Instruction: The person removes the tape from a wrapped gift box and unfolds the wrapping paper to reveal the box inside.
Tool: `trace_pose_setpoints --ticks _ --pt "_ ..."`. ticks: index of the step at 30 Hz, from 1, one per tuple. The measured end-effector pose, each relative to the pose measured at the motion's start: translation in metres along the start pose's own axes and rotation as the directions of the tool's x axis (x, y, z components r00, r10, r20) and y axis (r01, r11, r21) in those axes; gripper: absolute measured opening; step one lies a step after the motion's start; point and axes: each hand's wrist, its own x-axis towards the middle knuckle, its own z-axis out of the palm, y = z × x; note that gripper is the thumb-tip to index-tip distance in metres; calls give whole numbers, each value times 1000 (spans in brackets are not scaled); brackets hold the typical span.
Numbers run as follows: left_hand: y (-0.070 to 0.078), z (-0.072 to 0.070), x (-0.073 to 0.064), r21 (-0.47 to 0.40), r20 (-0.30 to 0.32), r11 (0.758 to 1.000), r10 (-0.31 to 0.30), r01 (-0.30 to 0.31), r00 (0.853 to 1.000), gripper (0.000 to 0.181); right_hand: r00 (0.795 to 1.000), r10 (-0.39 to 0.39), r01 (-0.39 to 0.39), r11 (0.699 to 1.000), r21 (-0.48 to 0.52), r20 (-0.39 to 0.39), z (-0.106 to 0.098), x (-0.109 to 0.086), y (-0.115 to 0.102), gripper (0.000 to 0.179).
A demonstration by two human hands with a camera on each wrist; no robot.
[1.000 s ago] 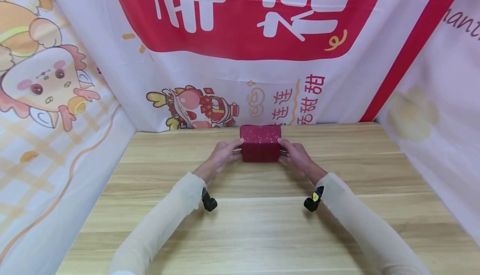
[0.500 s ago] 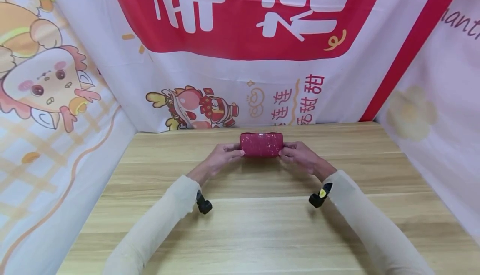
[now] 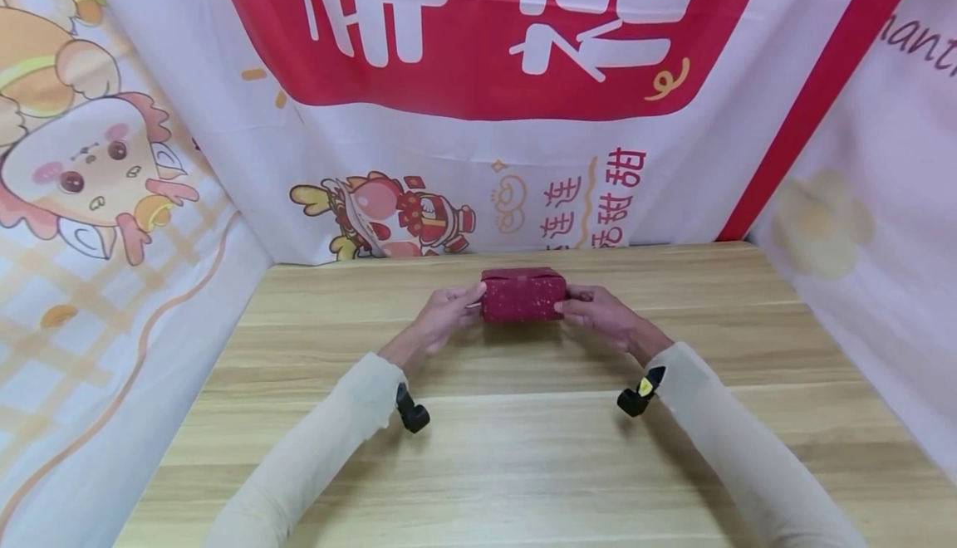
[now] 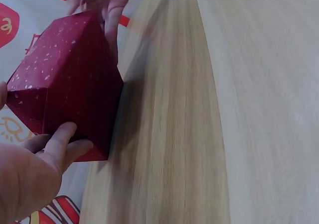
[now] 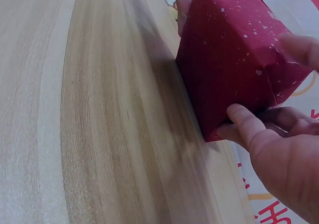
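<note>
A dark red gift box with pale flecks is held between both hands at the back of the table. My left hand grips its left end, and my right hand grips the right end. In the head view the flecked face is turned toward me, with a folded edge along its top. In the left wrist view, the left fingers lie against the plain face of the box, close over the table. From the right wrist view, thumb and fingers take the box around its end.
A wood-grain table spreads out in front of the box. Just behind it hangs a white cloth with red printing, and a printed cloth lines the left side. Each sleeve cuff carries a black wrist camera.
The box has been tipped toward me: its flecked face has turned from the top to the front. It has moved down a little in view since half a second ago, both hands still holding it.
</note>
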Motion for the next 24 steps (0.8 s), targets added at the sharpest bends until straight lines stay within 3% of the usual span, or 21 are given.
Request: trace_pose_setpoints --ticks 5,9,15,24 --pt "1 3 0 -58 -52 998 -18 15 998 59 999 14 -8 988 154 -33 4 1 -1 69" --pt "0 4 0 -76 -61 997 -33 29 998 50 997 23 -12 989 144 -74 7 0 -2 69" --pt "-2 5 -2 -76 -76 995 -70 64 995 35 998 44 -39 990 133 -35 3 -5 3 55" --pt "-4 8 -8 -10 -101 995 -100 100 990 43 999 39 -35 987 157 -21 5 -7 8 53"
